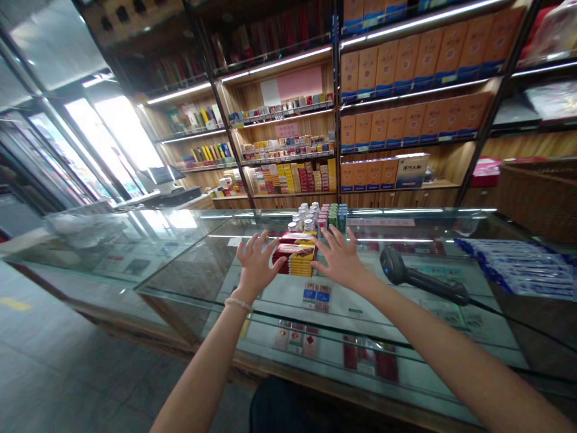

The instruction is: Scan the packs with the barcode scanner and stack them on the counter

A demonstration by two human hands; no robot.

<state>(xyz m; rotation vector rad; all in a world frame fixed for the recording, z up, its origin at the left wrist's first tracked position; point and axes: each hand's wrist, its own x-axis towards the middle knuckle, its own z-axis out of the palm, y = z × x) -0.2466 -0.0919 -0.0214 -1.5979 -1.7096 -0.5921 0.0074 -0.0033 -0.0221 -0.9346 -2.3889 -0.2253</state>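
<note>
A stack of red and yellow packets sits on the glass counter, between my two hands. On its left side is my left hand, fingers spread, a beaded bracelet on the wrist. My right hand is at the stack's right side, its fingers also apart. Whether either hand touches the packets I cannot tell. Just behind the stack stand several small white-capped bottles, with rows of pink containers, green containers and blue containers beside them.
A black barcode scanner lies right of my right hand, its cable running rightward. Blue-and-white packages are spread farther right. The glass counter has boxes inside. Shelves behind hold orange boxes and small packs. A wicker basket stands at right.
</note>
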